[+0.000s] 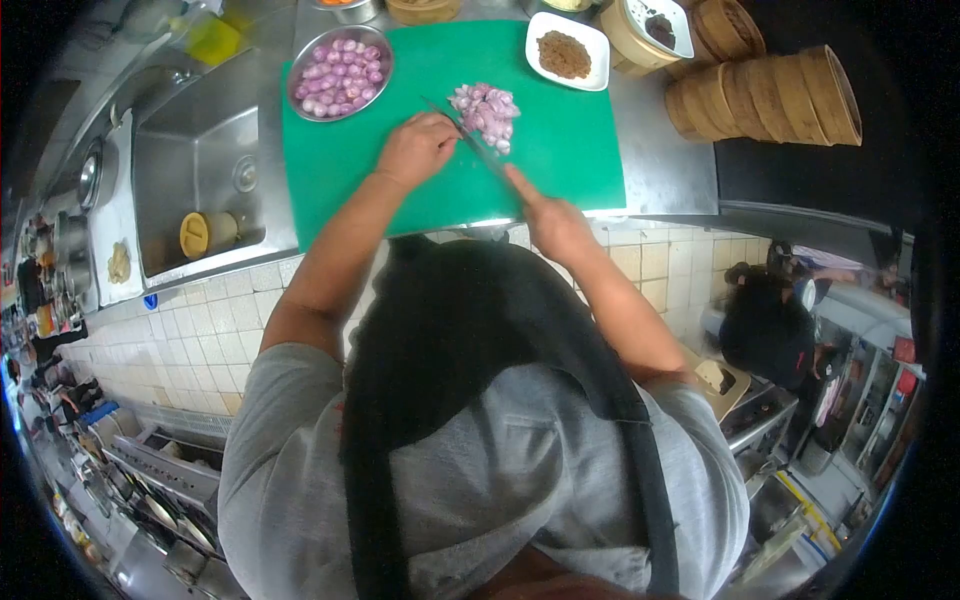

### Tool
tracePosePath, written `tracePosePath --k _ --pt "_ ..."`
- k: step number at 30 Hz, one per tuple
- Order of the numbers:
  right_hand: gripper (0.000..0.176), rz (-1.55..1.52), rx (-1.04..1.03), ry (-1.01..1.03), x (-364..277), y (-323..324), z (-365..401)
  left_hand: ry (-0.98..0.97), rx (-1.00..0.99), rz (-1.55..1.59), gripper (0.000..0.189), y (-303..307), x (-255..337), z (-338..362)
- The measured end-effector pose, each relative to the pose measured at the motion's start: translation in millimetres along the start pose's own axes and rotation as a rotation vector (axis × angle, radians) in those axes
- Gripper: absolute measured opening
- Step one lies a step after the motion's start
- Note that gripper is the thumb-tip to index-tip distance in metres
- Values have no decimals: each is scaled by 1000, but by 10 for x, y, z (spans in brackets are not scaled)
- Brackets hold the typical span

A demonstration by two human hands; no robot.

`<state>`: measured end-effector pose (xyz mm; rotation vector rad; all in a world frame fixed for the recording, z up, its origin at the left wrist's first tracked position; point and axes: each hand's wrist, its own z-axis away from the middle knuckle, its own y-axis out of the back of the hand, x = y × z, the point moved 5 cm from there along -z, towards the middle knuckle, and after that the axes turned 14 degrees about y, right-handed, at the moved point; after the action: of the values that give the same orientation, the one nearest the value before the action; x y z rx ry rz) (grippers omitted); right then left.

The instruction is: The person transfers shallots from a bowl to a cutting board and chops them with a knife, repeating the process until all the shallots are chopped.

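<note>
My right hand [556,226] is wrapped round the handle of a knife [478,142], whose blade points up and left over the green cutting board [560,165]. Beside the blade, on its left, my left hand [420,148] has its fingers curled down at the board; whatever they hold is hidden. Cut pieces of shallot [486,112] lie in a pile just right of the blade. A metal bowl [384,88] filled with whole peeled shallots rests at the board's upper left. At its upper right is a white square dish [597,72] of brown paste.
A steel sink [190,130] with a yellow-lidded container [196,236] is on the left. Stacked bamboo steamers [765,100] lie at the upper right, near a white dish [683,28] on a tub. Another person [765,325] stands at the far right.
</note>
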<state>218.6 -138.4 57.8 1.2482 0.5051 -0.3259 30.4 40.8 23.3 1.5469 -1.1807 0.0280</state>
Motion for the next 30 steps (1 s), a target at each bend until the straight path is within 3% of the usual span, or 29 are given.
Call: tracePosePath --k 2,5,11,14,17,20,30 --pt "72 8 -68 -51 -29 106 32 19 -1 5 6 7 36 36" --pt "78 -33 110 44 46 152 121 78 -19 3 7 18 44 82" --pt "76 -82 141 256 -2 90 301 253 104 135 10 435 32 96" --pt "73 -35 17 135 135 48 281 323 216 202 12 824 -169 -65" --pt "72 -29 49 28 262 125 223 387 302 157 17 1150 -406 -175" --pt "68 -44 192 142 294 106 200 298 414 -193 20 1397 -575 -272" --pt "68 -48 154 62 250 84 203 365 -15 -572 26 934 -756 -907"
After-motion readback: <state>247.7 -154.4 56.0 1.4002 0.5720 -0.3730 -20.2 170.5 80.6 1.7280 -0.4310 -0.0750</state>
